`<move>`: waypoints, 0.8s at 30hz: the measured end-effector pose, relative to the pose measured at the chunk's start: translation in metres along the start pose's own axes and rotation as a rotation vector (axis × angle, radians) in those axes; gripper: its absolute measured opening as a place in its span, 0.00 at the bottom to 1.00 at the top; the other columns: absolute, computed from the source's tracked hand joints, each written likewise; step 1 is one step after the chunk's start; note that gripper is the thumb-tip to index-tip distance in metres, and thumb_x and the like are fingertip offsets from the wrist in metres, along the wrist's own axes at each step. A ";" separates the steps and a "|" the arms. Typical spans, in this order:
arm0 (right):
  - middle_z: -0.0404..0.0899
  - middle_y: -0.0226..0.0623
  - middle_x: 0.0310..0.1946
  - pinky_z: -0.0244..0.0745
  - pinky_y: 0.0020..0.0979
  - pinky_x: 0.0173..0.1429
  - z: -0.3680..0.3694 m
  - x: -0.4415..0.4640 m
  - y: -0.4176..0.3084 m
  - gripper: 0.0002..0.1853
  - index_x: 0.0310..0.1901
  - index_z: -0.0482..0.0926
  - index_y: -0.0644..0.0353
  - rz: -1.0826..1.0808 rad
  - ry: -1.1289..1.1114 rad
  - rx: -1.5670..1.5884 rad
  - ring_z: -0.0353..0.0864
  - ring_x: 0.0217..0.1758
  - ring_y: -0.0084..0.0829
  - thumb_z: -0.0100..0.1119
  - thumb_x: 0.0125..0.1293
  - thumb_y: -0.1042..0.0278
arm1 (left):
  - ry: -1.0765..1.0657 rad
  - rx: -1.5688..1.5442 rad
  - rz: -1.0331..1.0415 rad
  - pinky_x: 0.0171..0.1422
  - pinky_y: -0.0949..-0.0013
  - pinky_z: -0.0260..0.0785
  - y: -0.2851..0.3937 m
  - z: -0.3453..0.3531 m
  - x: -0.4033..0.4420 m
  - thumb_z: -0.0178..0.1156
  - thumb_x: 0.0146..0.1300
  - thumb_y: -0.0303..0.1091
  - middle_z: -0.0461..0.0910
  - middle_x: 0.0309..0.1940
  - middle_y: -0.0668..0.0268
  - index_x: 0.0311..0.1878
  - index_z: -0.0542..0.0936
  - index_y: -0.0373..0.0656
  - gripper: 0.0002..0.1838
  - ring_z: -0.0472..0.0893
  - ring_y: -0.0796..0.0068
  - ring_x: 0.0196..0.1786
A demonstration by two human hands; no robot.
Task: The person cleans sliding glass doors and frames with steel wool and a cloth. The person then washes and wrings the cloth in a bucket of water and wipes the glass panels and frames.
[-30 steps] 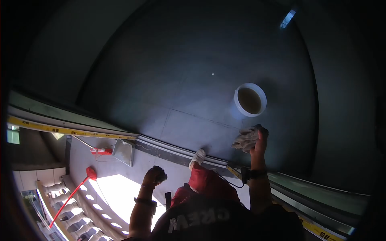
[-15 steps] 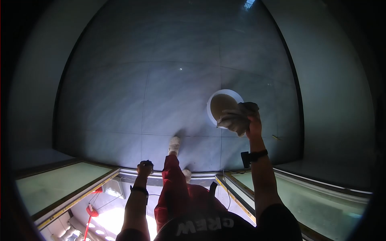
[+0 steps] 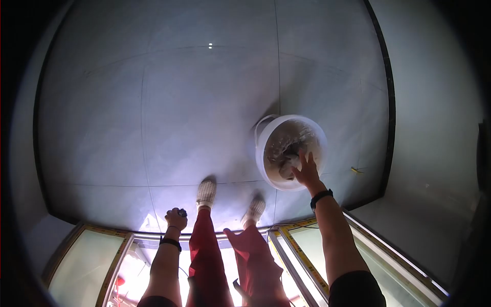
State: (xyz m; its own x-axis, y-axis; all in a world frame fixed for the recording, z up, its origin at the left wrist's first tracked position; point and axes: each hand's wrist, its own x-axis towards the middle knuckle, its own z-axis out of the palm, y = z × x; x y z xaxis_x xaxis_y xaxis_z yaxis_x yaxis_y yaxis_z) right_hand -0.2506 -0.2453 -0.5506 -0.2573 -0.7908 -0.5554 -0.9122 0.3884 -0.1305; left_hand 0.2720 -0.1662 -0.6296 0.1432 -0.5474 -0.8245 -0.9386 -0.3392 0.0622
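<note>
A white bucket (image 3: 264, 148) of murky brownish water stands on the floor to my right, its handle hanging at the far left side. In the water a greyish cloth (image 3: 290, 167) lies partly sunk, with splashes around it. Right over the cloth, my right hand (image 3: 307, 171) is open, fingers spread, apparently no longer gripping it. My left hand (image 3: 176, 219) is closed around a small dark object (image 3: 182, 212), whose kind I cannot make out, beside my left leg.
Grey tiled floor (image 3: 204, 117) spreads ahead, bordered by dark skirting and pale walls. Behind my feet (image 3: 206, 193) runs a door track between framed glass panels (image 3: 84, 261). A small yellowish strip (image 3: 357, 170) lies right of the bucket. A thin cable (image 3: 291, 225) crosses near the doorway.
My right hand has let go of the cloth, which has dropped into the bucket's water. Both feet now stand past the door track, and the bucket appears closer.
</note>
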 end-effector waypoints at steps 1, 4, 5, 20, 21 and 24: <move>0.45 0.65 0.68 0.61 0.53 0.64 0.008 0.013 -0.002 0.46 0.72 0.43 0.40 0.016 -0.024 0.001 0.55 0.65 0.69 0.61 0.56 0.52 | -0.010 0.043 0.019 0.62 0.53 0.58 -0.006 0.010 0.014 0.57 0.53 0.42 0.74 0.47 0.51 0.48 0.75 0.43 0.20 0.68 0.53 0.57; 0.41 0.64 0.69 0.61 0.54 0.65 0.033 0.050 -0.004 0.48 0.72 0.41 0.37 0.075 -0.172 -0.063 0.54 0.66 0.67 0.62 0.55 0.52 | -0.101 0.021 -0.153 0.66 0.50 0.57 -0.006 0.013 0.042 0.59 0.51 0.36 0.62 0.60 0.47 0.59 0.68 0.43 0.29 0.62 0.44 0.61; 0.48 0.63 0.67 0.62 0.52 0.65 0.052 0.053 0.004 0.45 0.70 0.49 0.41 0.036 -0.076 -0.093 0.58 0.65 0.63 0.63 0.53 0.52 | -0.099 -0.007 -0.198 0.68 0.50 0.56 -0.009 0.017 0.045 0.59 0.50 0.35 0.58 0.61 0.45 0.61 0.66 0.44 0.31 0.61 0.42 0.62; 0.74 0.44 0.42 0.73 0.39 0.45 -0.005 0.002 -0.029 0.28 0.47 0.74 0.59 -0.033 0.213 0.423 0.77 0.44 0.43 0.66 0.50 0.47 | -0.671 -1.176 0.136 0.62 0.65 0.65 0.374 -0.064 -0.077 0.55 0.66 0.45 0.65 0.62 0.61 0.66 0.60 0.43 0.30 0.69 0.68 0.61; 0.74 0.40 0.39 0.74 0.36 0.40 -0.024 -0.014 -0.039 0.20 0.42 0.76 0.57 -0.106 0.282 0.470 0.78 0.39 0.40 0.65 0.52 0.53 | -0.669 -1.166 0.152 0.62 0.65 0.65 0.387 -0.055 -0.049 0.55 0.66 0.45 0.65 0.62 0.61 0.66 0.60 0.43 0.30 0.69 0.68 0.61; 0.74 0.35 0.28 0.74 0.31 0.30 -0.077 -0.049 -0.064 0.09 0.31 0.78 0.56 -0.281 0.401 0.624 0.78 0.28 0.35 0.65 0.54 0.62 | -1.153 -1.633 0.009 0.64 0.60 0.63 0.423 -0.017 0.008 0.63 0.58 0.48 0.61 0.62 0.56 0.69 0.51 0.49 0.42 0.62 0.61 0.66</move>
State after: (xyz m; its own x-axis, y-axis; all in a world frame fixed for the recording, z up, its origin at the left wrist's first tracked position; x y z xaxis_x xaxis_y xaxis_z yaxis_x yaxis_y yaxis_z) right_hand -0.2040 -0.2681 -0.4521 -0.2473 -0.9626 -0.1106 -0.6434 0.2485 -0.7241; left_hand -0.1183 -0.3268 -0.6004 -0.7166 -0.1199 -0.6871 0.2775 -0.9528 -0.1231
